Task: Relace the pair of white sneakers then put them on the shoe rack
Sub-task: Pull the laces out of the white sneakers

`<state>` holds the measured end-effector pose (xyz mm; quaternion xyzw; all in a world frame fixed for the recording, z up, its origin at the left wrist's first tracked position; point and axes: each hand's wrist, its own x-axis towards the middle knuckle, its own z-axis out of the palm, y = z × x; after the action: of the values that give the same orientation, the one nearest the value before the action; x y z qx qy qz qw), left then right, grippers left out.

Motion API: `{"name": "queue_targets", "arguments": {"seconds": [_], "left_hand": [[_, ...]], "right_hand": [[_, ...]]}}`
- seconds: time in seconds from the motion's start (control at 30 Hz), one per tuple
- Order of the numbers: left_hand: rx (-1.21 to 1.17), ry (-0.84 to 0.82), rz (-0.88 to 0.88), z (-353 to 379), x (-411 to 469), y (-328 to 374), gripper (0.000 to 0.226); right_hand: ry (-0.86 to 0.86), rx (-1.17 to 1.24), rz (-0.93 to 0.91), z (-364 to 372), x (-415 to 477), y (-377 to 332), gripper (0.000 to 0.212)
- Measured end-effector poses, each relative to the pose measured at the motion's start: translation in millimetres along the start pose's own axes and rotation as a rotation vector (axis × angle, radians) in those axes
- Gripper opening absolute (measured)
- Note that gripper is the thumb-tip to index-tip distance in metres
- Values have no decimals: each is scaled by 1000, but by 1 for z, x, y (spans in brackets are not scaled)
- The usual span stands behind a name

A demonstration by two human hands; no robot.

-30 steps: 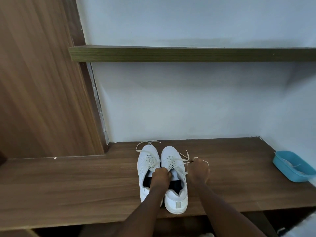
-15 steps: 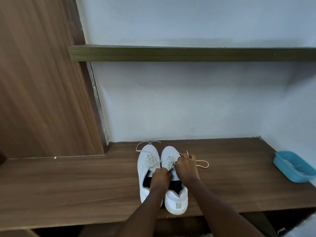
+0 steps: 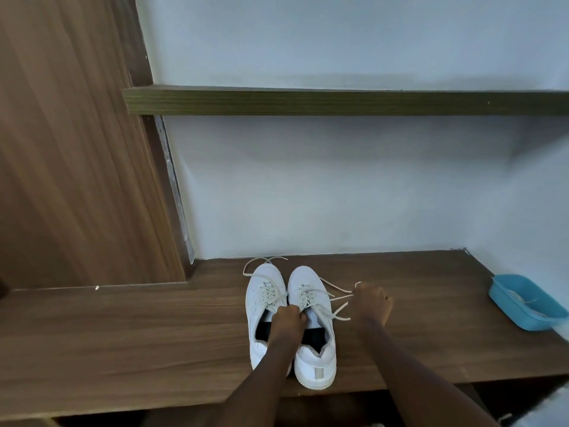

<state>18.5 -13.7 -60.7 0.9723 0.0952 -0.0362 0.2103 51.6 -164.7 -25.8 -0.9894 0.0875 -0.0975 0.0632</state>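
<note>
Two white sneakers stand side by side on the wooden shelf [image 3: 123,334], toes toward the wall. The left sneaker [image 3: 261,291] has loose lace ends trailing past its toe. The right sneaker [image 3: 311,362] is partly laced. My left hand [image 3: 286,322] grips the right sneaker at its tongue, between the two shoes. My right hand [image 3: 371,302] is to the right of that shoe, fingers curled round its lace [image 3: 337,298], which stretches from the eyelets to the hand.
A blue plastic tub [image 3: 526,302] sits at the shelf's far right. A narrow upper shelf [image 3: 338,101] runs along the pale wall. A tall wooden panel [image 3: 70,149] closes the left side. The shelf's front edge is just below the heels.
My right hand went in to the right sneaker's eyelets, then pulled back out to the right, drawing the lace with it. My left hand stayed on the tongue.
</note>
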Motion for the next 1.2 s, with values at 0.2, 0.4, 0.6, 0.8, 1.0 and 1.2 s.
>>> {"name": "queue_targets", "arguments": {"seconds": [0.2,0.4,0.6,0.8,1.0,1.2], "left_hand": [[16,0,9,0,0,1,34],[16,9,10,0,-1,1,34],[-10,18,13,-1,-1,2,34],[-7,12,19,-4,-3,4,34],[10,13,25,-5,-4,4,33],[5,10,17,-3,-4,4,33]], "right_hand": [[-70,-94,-385,2,-7,-19,24],[23,-95,-508,14,-7,-32,32],[81,-64,-382,6,-6,-24,15],[24,35,16,14,-7,-7,27],[-61,0,-226,16,-4,-16,32],[-5,-100,-519,18,-9,-36,29]]}}
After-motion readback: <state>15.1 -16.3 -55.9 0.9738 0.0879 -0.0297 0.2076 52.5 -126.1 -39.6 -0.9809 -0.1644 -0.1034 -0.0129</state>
